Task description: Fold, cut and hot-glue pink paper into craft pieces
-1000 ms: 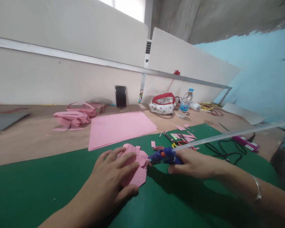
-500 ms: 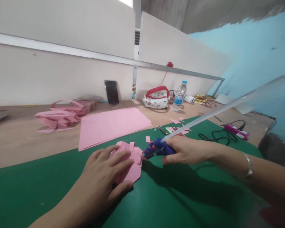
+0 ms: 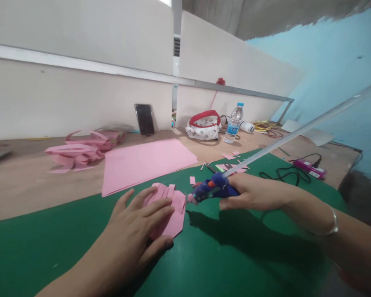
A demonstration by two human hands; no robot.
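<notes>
My left hand [image 3: 142,225] lies spread over a pink folded paper piece [image 3: 175,220], pressing it to the green cutting mat [image 3: 80,247]. Strips and a small flap show along the paper's upper and right edges; the hand hides its left part. In my right hand [image 3: 253,192] is a blue hot glue gun [image 3: 214,187], its fingers wrapped round the handle. A long clear glue stick [image 3: 297,134] sticks out of the gun's back, up to the right. The nozzle, with something pinkish about it, points left at the paper's right edge.
Behind the mat lie stacked pink sheets [image 3: 145,163], with pink paper strips [image 3: 80,150] to their left. A phone [image 3: 144,119], a pouch [image 3: 204,126] and a water bottle [image 3: 234,123] stand along the partition. Paper scraps [image 3: 228,156] and a purple power strip [image 3: 309,169] lie right.
My right hand has drawn the glue gun a little to the right and up, away from the paper's edge. The left hand has stayed on the paper.
</notes>
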